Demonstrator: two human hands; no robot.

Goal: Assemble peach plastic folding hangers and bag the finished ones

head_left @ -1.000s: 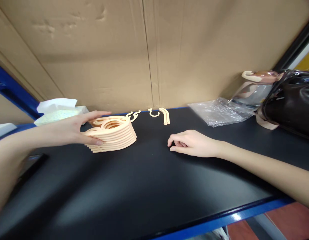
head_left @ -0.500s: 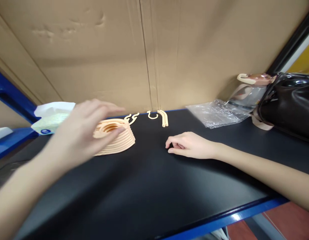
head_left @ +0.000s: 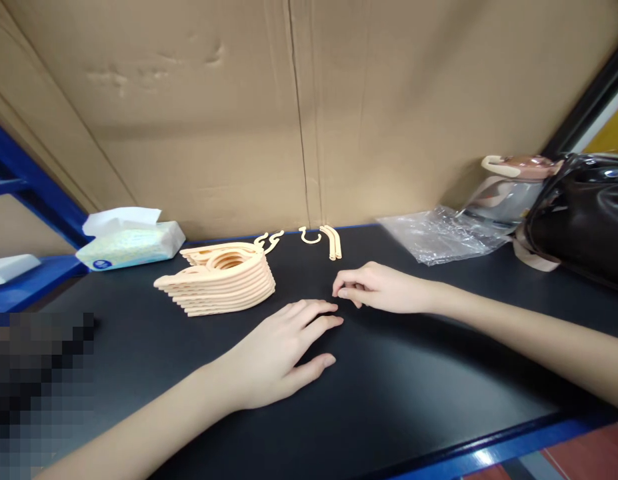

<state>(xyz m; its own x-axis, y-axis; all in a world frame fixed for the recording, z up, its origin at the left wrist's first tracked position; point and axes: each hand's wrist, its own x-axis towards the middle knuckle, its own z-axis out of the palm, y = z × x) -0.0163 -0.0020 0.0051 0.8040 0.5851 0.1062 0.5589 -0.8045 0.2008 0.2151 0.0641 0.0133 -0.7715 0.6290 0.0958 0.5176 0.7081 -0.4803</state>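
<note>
My left hand rests low over the black tabletop with its fingers stretched toward the right and nothing in it. Just right of its fingertips, my right hand has its fingers curled in, the thumb close to them; no object shows there. A stack of cream plastic clothes hangers lies beyond my left hand, apart from it. Behind the hands, near the back edge, are a loose cream hanger hook and a pair of slim curved cream pieces, side by side.
A tissue pack stands at the back left. At the back right lies a crumpled clear plastic bag, beside a clear bottle and a dark shiny bag. Cardboard walls off the back; a blue edge runs along the front.
My left hand has come down and to the right, from over the hanger stack to the tabletop near my right hand. My right hand has stayed nearly in place, its thumb closer to the fingers.
</note>
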